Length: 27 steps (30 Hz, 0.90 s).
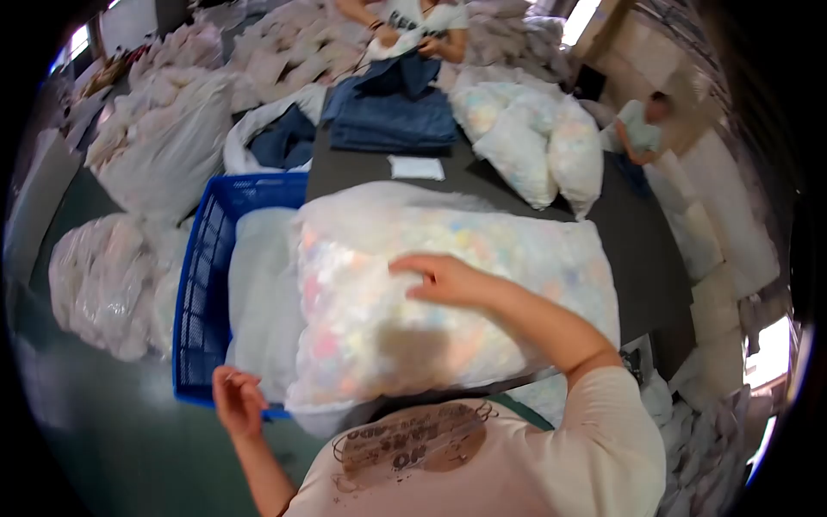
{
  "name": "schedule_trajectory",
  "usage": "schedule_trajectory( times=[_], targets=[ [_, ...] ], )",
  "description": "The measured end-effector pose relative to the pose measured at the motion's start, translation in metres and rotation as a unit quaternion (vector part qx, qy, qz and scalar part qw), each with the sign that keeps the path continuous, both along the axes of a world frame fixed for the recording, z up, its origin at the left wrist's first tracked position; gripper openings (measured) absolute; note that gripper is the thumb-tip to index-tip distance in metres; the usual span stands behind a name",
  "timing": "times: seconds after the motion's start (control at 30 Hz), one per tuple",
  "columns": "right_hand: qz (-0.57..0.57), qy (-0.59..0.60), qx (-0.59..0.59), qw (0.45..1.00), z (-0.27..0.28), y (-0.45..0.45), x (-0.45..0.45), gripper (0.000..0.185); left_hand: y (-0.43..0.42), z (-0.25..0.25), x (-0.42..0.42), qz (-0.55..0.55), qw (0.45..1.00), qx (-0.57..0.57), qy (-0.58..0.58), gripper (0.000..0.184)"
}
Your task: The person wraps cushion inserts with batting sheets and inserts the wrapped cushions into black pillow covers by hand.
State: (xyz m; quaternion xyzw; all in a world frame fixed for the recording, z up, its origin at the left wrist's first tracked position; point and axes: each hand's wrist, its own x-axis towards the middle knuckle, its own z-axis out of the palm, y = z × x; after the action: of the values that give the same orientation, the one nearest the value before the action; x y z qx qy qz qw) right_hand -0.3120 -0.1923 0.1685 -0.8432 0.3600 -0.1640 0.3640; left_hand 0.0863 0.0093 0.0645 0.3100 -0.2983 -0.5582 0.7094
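A large plump pillow point(534, 284), its white see-through cover full of pastel-coloured filling, lies across the dark table in front of me. Above its middle is my right hand point(444, 280), fingers slightly bent and thumb apart, holding nothing; its shadow falls on the cover. My left hand point(239, 401) is raised by the near corner of the blue plastic basket point(194, 336). Its fingers are loosely bent with nothing visible in them. White fabric point(263, 302) lies in the basket, beside the pillow's left end.
Folded dark blue cloth point(392, 125) and a small white packet point(417, 167) lie farther up the table point(637, 258), near more filled pillows point(525, 142). Across the table a person point(422, 26) handles cloth; another person point(642, 129) is at right. Large plastic bags point(112, 284) stand left.
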Motion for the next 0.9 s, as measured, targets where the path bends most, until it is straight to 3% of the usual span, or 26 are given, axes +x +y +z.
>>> schedule_trajectory(
  times=[0.03, 0.1, 0.17, 0.2, 0.23, 0.3, 0.37, 0.43, 0.47, 0.5, 0.57, 0.63, 0.67, 0.7, 0.77, 0.9],
  targets=[
    [-0.018, 0.07, 0.107, 0.992, 0.032, 0.018, -0.014, 0.042, -0.004, -0.006, 0.012, -0.01, 1.0, -0.005, -0.023, 0.031],
    [-0.013, 0.022, 0.099, 0.995, 0.035, 0.034, -0.062, 0.035, -0.02, -0.006, 0.016, 0.083, 0.972, 0.139, -0.168, 0.028],
    [-0.094, 0.036, 0.09, 0.991, 0.045, 0.039, -0.108, 0.03, -0.038, -0.011, 0.003, 0.121, 0.915, 0.247, -0.296, 0.024],
    [-0.139, 0.068, 0.086, 0.984, 0.057, 0.043, -0.136, 0.03, -0.038, -0.009, -0.009, 0.081, 0.87, 0.264, -0.408, 0.025],
    [-0.141, 0.127, -0.014, 0.982, 0.055, 0.037, -0.175, 0.031, -0.042, -0.043, -0.007, 0.053, 0.828, 0.208, -0.519, 0.033],
    [-0.184, 0.209, -0.147, 0.949, 0.047, 0.023, -0.256, 0.035, -0.052, -0.03, -0.058, 0.039, 0.855, 0.17, -0.489, 0.037],
    [-0.289, 0.249, -0.196, 0.903, 0.02, 0.014, -0.354, 0.046, -0.061, -0.02, -0.109, 0.025, 0.924, 0.159, -0.348, 0.035],
    [-0.514, 0.281, -0.2, 0.785, 0.026, 0.031, -0.392, 0.059, -0.068, -0.032, -0.147, 0.134, 0.875, 0.163, -0.436, 0.036],
    [-0.531, 0.303, -0.246, 0.752, -0.004, 0.038, -0.437, 0.068, -0.063, -0.036, -0.15, 0.129, 0.877, 0.169, -0.43, 0.038],
    [-0.612, 0.296, -0.135, 0.721, -0.03, 0.044, -0.463, 0.077, -0.063, -0.04, -0.146, 0.126, 0.88, 0.173, -0.423, 0.041],
    [-0.607, 0.146, 0.041, 0.78, -0.123, 0.043, -0.521, 0.087, -0.07, -0.044, -0.141, 0.145, 0.898, 0.2, -0.364, 0.045],
    [-0.609, 0.232, 0.065, 0.755, -0.108, 0.056, -0.487, 0.092, -0.059, -0.063, -0.135, 0.173, 0.916, 0.256, -0.257, 0.05],
    [-0.606, 0.279, 0.081, 0.741, -0.085, 0.069, -0.471, 0.095, -0.058, -0.08, -0.123, 0.189, 0.888, 0.302, -0.291, 0.055],
    [-0.605, 0.239, 0.066, 0.756, -0.075, 0.076, -0.47, 0.096, -0.054, -0.082, -0.117, 0.173, 0.873, 0.31, -0.335, 0.057],
    [-0.574, 0.232, 0.064, 0.783, -0.048, 0.088, -0.469, 0.096, -0.047, -0.051, -0.127, 0.101, 0.846, 0.307, -0.425, 0.058],
    [-0.584, 0.172, 0.089, 0.788, -0.091, 0.08, -0.508, 0.093, -0.054, -0.032, -0.146, 0.083, 0.753, 0.282, -0.589, 0.055]
  ],
)
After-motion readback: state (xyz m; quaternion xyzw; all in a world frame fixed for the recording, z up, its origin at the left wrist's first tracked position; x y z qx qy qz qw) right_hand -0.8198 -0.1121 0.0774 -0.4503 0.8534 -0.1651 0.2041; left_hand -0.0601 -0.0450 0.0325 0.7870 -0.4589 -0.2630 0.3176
